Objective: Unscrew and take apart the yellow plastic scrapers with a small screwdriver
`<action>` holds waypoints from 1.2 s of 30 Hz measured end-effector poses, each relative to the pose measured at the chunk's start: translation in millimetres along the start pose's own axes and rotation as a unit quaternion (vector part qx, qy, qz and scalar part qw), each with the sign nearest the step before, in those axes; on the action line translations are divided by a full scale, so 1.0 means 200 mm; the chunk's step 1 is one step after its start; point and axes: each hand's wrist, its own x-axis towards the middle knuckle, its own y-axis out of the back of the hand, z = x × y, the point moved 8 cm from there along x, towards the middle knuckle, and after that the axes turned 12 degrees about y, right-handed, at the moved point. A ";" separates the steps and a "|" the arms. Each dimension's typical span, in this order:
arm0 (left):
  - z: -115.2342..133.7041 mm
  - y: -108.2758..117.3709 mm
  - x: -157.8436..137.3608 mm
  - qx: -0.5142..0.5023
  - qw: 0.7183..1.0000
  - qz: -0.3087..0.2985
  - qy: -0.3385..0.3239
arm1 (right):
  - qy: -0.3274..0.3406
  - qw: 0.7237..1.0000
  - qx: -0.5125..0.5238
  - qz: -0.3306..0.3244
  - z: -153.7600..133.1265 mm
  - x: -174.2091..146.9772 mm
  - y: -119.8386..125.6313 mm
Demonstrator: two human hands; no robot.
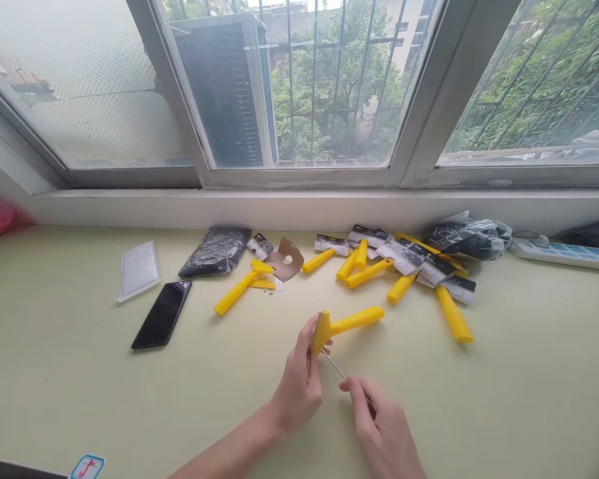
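Observation:
My left hand grips the head of a yellow plastic scraper, with its handle pointing right and away from me. My right hand holds a thin screwdriver whose metal tip meets the scraper's head. Both hands are low over the pale green table, near its middle. Beyond them lies a pile of yellow scrapers, several with black-and-white card sleeves on their blades. Another bare yellow scraper lies to the left of the pile.
A black phone lies at the left, beside a white plastic tray and a black bag. A second black bag and a power strip sit at the back right. A brown card piece lies near the windowsill.

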 end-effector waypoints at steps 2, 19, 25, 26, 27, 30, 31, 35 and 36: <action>0.00 0.00 0.00 0.003 1.000 -0.003 -0.009 | 0.011 1.000 -0.012 0.001 0.01 0.00 0.01; 0.03 -0.01 -0.01 0.029 0.999 0.001 -0.044 | -0.006 1.000 -0.005 -0.021 -0.01 0.01 0.00; 0.02 0.00 0.00 0.021 0.999 0.011 -0.030 | -0.013 0.999 0.016 0.026 0.01 0.00 0.00; 0.01 0.01 0.01 0.020 0.999 0.012 -0.026 | -0.002 0.999 0.017 0.041 0.00 0.00 0.01; 0.01 0.01 0.01 0.020 0.999 0.012 -0.025 | 0.007 0.998 0.015 0.055 -0.01 0.01 0.02; 0.02 0.00 0.01 0.018 0.999 0.011 -0.026 | 0.020 0.998 -0.001 0.064 -0.02 0.02 0.04; 0.02 0.00 0.01 0.017 0.999 0.011 -0.026 | 0.020 0.998 -0.009 0.056 -0.03 0.02 0.04; 0.03 0.00 0.00 0.017 0.999 0.012 -0.025 | 0.030 0.999 -0.023 0.013 -0.04 0.02 0.03; 0.03 0.00 0.00 0.016 0.999 0.011 -0.025 | 0.031 0.999 -0.022 0.014 -0.04 0.02 0.02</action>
